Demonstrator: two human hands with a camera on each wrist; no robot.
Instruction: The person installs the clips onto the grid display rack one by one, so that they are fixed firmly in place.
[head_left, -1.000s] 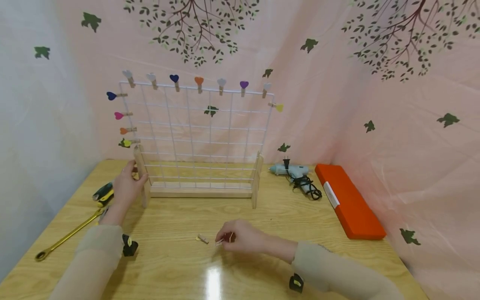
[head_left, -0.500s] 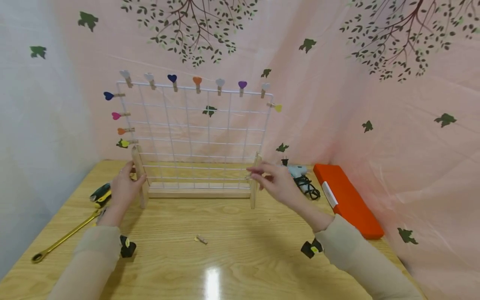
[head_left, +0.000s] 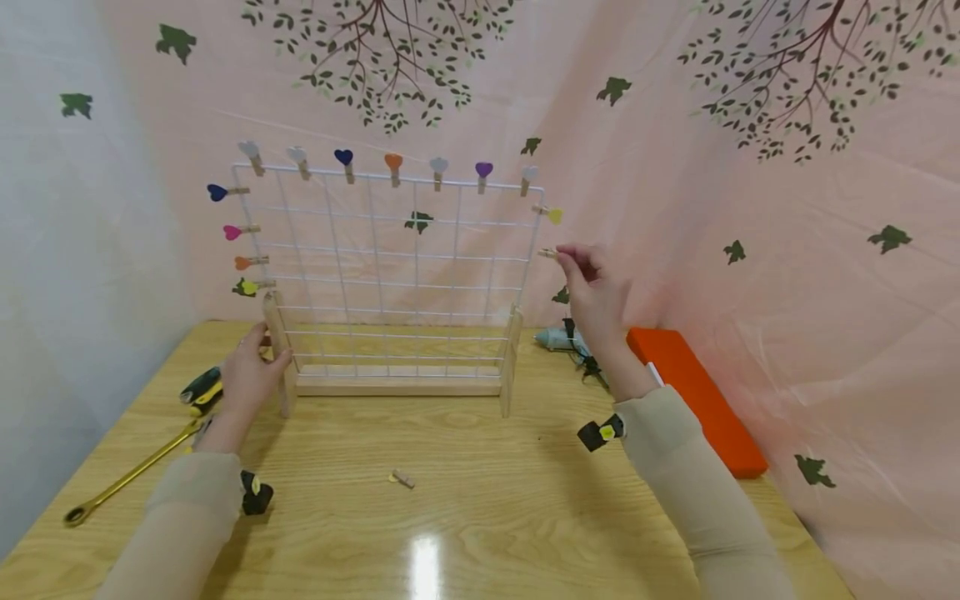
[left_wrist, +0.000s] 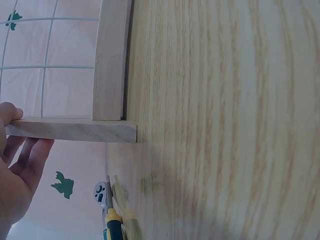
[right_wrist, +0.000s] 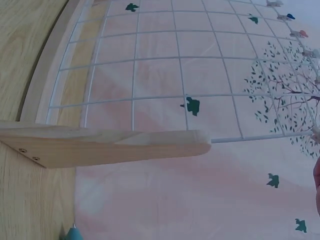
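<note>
A white wire grid stands upright in a wooden base (head_left: 397, 387), with small clothespins topped by coloured hearts along its top and sides. My left hand (head_left: 251, 371) grips the left wooden upright (left_wrist: 80, 131), thumb on one side and fingers on the other. My right hand (head_left: 600, 300) pinches a small clothespin (head_left: 547, 253) at the grid's right edge, below the clothespin with the yellow heart (head_left: 554, 216). Whether it bites the wire is too small to tell. The right wrist view shows only a sliver of that hand. Another small clothespin (head_left: 403, 479) lies on the table.
A pale blue glue gun (head_left: 553, 338) with a black cord lies behind my right forearm, beside a long red box (head_left: 705, 408). On the left are a green and yellow screwdriver (head_left: 202, 388) and a gold-coloured wrench (head_left: 135, 471). Patterned pink cloth hangs behind.
My right hand has gone from the table beside the loose clothespin up to the grid's right edge, carrying a clothespin. My left hand stays on the left upright.
</note>
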